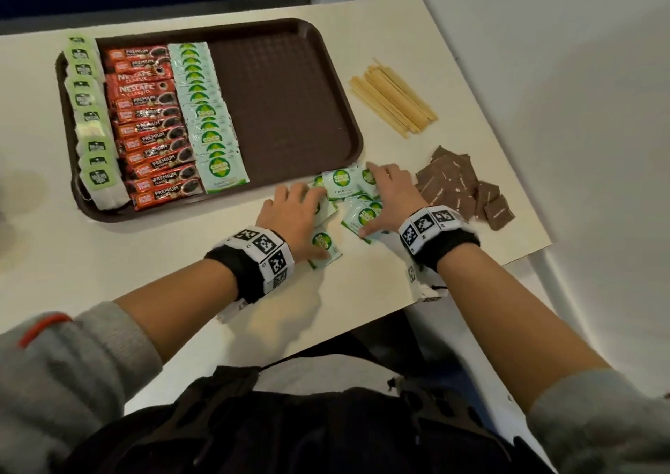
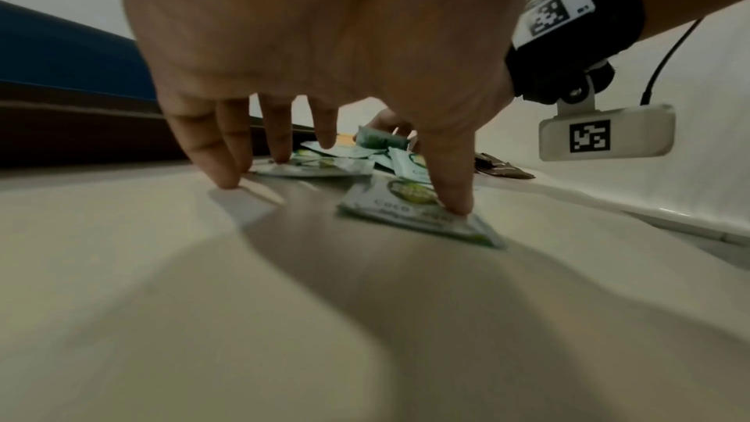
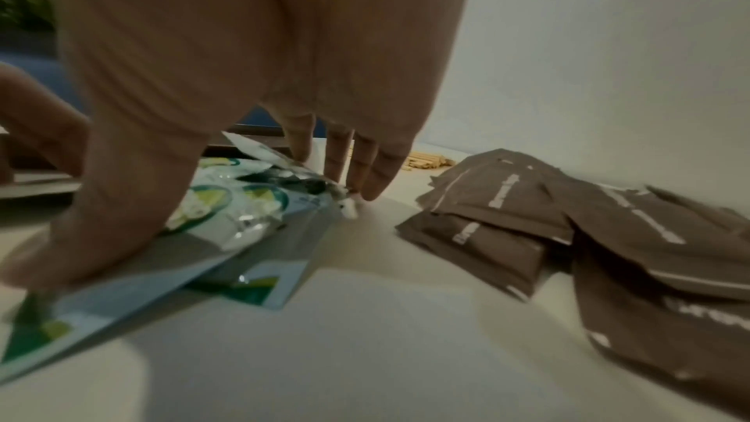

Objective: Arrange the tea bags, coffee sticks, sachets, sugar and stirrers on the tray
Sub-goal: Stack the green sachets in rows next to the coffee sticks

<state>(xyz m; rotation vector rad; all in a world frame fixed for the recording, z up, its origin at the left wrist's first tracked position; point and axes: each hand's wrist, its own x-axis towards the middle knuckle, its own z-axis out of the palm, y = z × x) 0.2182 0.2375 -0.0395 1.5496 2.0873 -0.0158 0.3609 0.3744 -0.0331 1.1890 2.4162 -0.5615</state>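
A brown tray (image 1: 282,85) holds a column of tea bags (image 1: 90,118), a column of red coffee sticks (image 1: 152,129) and a row of green-white sachets (image 1: 208,118). Its right half is bare. Loose sachets (image 1: 342,183) lie on the table in front of the tray. My left hand (image 1: 301,212) rests spread on their left side, and its thumb (image 2: 450,178) presses one sachet (image 2: 410,204) flat. My right hand (image 1: 377,201) lies spread over the pile's right side, with its thumb (image 3: 113,204) on a sachet (image 3: 227,214). Neither hand lifts anything.
Wooden stirrers (image 1: 393,100) lie in a bundle on the table to the right of the tray. Brown sugar packets (image 1: 460,187) are heaped just right of my right hand, near the table's right edge (image 1: 507,169). The table's front edge is close to my wrists.
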